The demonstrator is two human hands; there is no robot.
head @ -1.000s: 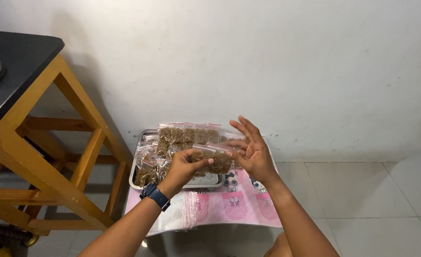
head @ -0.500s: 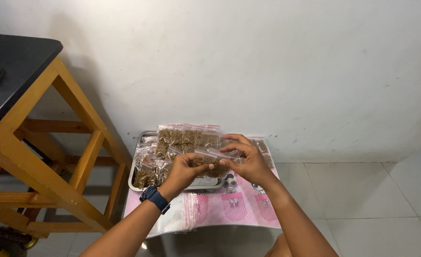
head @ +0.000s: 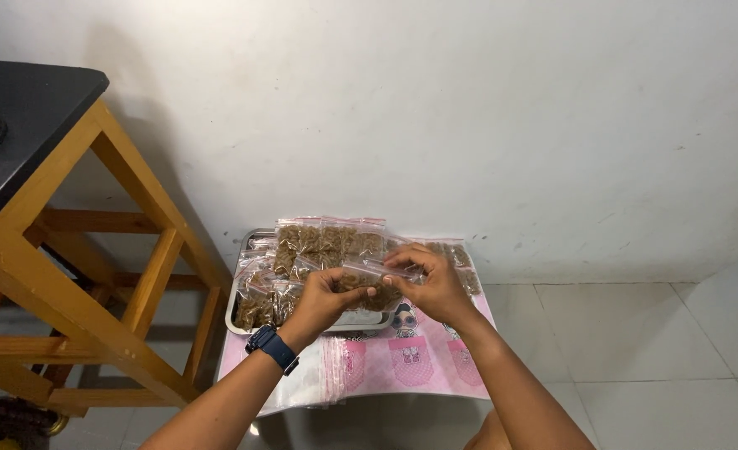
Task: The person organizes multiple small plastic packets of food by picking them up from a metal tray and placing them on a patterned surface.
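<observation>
A small clear zip bag of brown bits is held between both hands over a metal tray. My left hand, with a dark blue watch on its wrist, grips the bag's left end. My right hand pinches the top strip at the bag's right end. The metal tray holds several filled bags of the same kind, stacked against the white wall. More filled bags lie to the right of the tray.
The tray rests on a pink printed sheet over a low surface, with empty zip bags at its front. A wooden stand with a black top is at the left. White floor tiles spread to the right.
My right hand, open with fingers spread a second ago, has come down and closed on the bag's top edge. The left hand keeps its hold on the bag.
</observation>
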